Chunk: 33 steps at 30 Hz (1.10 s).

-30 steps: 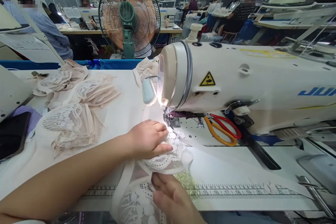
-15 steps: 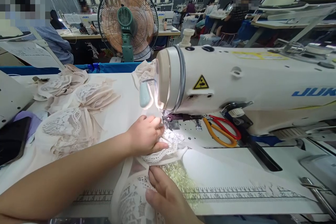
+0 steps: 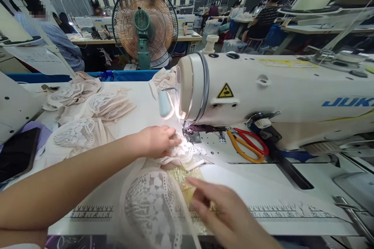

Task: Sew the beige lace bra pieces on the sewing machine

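A pale lace bra (image 3: 150,202) lies across the front of the sewing machine bed, one cup near me and the other lace cup (image 3: 185,149) under the lamp by the presser foot (image 3: 188,134). My left hand (image 3: 156,142) grips the far cup just left of the needle area, fingers on top of the lace. Lower right, my right hand (image 3: 224,210) is off the fabric, slightly blurred, with index finger and thumb apart. Its fingertips hover by a shiny yellowish patch (image 3: 184,177) on the table; I cannot tell what that is.
Orange-and-red handled scissors (image 3: 248,146) lie on the bed under the machine arm (image 3: 248,85). Stacked lace pieces (image 3: 76,134) and a dark phone (image 3: 19,151) are at left. A printed ruler (image 3: 280,214) runs along the front edge. Behind stand a fan (image 3: 144,27) and seated people.
My right hand has let go of the near cup and moved right, its fingers spreading. My left hand has shifted slightly left, its fingers straighter. The near cup now lies flatter.
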Each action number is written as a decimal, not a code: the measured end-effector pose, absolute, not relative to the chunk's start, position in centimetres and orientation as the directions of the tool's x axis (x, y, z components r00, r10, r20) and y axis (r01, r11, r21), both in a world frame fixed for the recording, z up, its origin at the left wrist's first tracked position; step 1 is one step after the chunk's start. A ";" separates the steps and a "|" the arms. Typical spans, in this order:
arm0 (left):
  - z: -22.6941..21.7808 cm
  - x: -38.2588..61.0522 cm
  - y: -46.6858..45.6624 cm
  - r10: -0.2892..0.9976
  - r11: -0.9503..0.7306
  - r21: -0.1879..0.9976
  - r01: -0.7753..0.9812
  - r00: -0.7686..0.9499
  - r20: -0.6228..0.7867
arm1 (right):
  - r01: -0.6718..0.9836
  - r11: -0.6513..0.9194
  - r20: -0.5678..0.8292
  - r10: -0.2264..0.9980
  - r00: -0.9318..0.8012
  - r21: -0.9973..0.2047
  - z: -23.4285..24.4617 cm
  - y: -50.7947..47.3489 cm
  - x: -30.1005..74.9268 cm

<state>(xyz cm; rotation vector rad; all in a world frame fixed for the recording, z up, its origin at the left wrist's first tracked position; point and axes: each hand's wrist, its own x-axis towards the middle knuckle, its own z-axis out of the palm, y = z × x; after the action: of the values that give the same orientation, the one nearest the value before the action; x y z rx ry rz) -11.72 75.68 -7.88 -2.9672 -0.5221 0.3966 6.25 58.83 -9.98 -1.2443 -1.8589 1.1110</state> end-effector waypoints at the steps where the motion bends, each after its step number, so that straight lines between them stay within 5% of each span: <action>1: -7.5 -11.8 75.7 0.341 -0.939 -0.133 0.317 0.903 -0.259 | 0.550 0.358 0.171 0.916 -0.362 -0.754 -10.2 59.4 7.4; 5: -6.7 -11.6 74.9 0.267 -0.964 -0.055 0.261 0.936 -0.231 | 0.897 0.431 0.383 0.848 -0.366 -0.096 -11.7 62.7 10.4; 8: -7.1 -11.3 73.2 0.203 -0.976 0.053 0.213 0.967 -0.156 | 0.891 0.447 0.417 0.796 -0.438 0.084 -12.2 64.6 10.6; 14: -9.0 -11.2 69.7 0.319 -0.927 0.235 0.292 0.944 0.087 | 0.766 0.641 0.458 0.670 -0.585 0.041 -12.0 64.2 10.1; 25: -10.7 -12.4 72.0 0.087 -0.983 0.178 0.035 0.952 0.292 | 0.724 0.683 0.413 0.690 -0.595 -0.097 -11.8 63.5 10.8; 33: -9.1 -12.0 69.8 0.148 -0.988 0.085 0.129 0.944 0.294 | 0.700 0.705 0.382 0.682 -0.623 -0.116 -11.3 62.8 10.6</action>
<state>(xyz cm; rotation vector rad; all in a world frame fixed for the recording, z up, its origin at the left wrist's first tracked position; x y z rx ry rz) -12.00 69.82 -9.14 -3.1616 -0.2256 -0.4859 10.56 62.84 -11.34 -1.0710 -2.5141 -0.0611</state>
